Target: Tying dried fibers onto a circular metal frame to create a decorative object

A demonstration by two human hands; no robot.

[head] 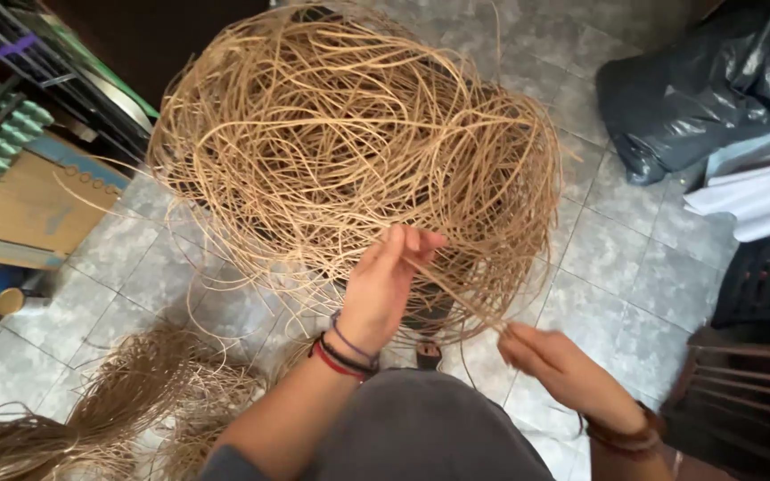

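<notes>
The left hand has its grip closed on one thin strand at the lower edge of a big tangled rattan coil.
The strand runs down and right from that grip into the right hand, pinched there; the coil spreads above both grips over the grey tiled floor, a loose fibre bundle lower left.

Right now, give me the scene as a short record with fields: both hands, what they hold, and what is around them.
left hand: raised into the tangled coil of tan cane strands, fingers pinching a strand
right hand: lower, closed on a strand running up toward the left hand; slightly blurred
wrists: cord bracelets on the left, brown bands on the right
floor: grey tiles
lower left: loose bundle of finer fibre
upper right: dark plastic bag
</notes>
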